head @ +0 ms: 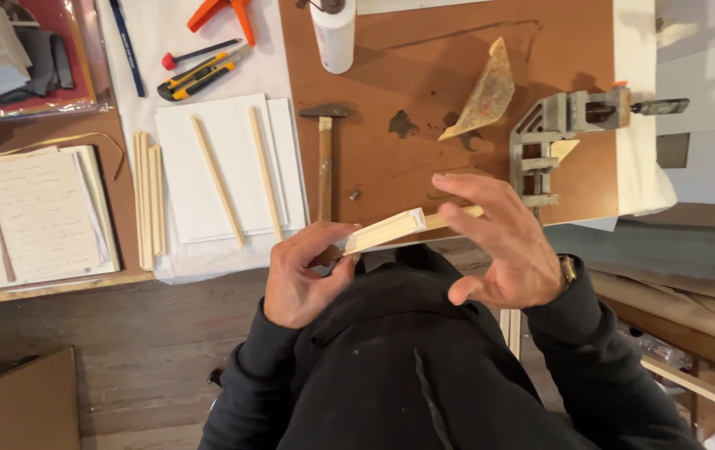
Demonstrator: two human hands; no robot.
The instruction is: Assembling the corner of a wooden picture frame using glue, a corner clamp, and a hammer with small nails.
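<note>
My left hand [301, 275] pinches one end of a short pale wooden moulding strip [384, 231], held level in front of my chest. My right hand [503, 242] is at the strip's other end, fingers spread and curled around it, thumb below. A thinner wooden stick [455, 216] shows past the strip under my right fingers. Both sleeves are dark.
On the brown board [424, 100] lie a hammer [325, 154], a grey corner clamp [553, 137], a stained scrap [482, 92] and a white bottle [334, 33]. Thin wooden sticks [149, 200] and white sheets [228, 167] lie left. A utility knife [199, 77] and notebook [45, 212] lie farther left.
</note>
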